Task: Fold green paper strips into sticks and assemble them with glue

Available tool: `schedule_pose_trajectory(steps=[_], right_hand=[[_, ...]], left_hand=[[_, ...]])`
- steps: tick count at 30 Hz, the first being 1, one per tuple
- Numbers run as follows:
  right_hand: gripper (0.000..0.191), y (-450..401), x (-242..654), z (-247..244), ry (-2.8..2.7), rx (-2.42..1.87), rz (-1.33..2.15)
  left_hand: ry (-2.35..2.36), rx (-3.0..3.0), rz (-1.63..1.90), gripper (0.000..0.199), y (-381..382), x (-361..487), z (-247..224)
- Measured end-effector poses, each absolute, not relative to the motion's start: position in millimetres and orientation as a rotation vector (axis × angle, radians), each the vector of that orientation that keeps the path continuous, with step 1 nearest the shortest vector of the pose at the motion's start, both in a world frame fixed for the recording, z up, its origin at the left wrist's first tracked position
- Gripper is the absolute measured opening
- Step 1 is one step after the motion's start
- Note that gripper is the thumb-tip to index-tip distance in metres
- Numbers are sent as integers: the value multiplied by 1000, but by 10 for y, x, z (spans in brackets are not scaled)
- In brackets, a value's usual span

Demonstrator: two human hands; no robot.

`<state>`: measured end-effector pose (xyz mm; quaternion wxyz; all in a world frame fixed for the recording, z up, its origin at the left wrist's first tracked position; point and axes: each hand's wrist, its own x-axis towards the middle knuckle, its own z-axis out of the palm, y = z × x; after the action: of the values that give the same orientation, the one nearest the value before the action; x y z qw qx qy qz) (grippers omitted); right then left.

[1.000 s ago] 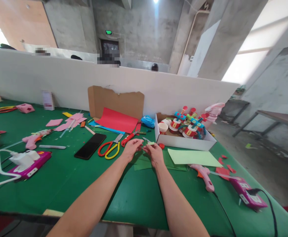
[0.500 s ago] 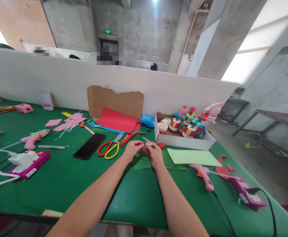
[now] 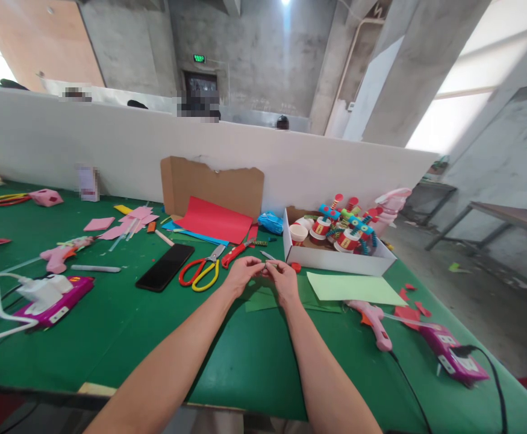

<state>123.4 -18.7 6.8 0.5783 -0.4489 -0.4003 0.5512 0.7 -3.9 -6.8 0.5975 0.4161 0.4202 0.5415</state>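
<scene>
Over green paper [image 3: 263, 299] on the surface [image 3: 240, 367], the left hand [image 3: 244, 274] and right hand [image 3: 282, 279], close together, are pinching a tiny piece [image 3: 265, 263] too small to make out clearly.

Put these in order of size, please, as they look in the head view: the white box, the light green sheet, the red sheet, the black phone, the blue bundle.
1. White box
2. Light green sheet and red sheet: too alike to rank
3. Black phone
4. Blue bundle
</scene>
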Motion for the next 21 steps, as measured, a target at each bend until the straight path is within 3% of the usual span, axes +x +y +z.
schedule_pose_trajectory(steps=[10, 21], right_hand=[[24, -117, 1339, 55, -738, -1051, 1137], [26, -146, 1238, -37, -717, -893, 1546]], left_hand=[[1008, 805, 1276, 30, -22, -23, -23], [881, 770, 1237, 36, -101, 23, 71]])
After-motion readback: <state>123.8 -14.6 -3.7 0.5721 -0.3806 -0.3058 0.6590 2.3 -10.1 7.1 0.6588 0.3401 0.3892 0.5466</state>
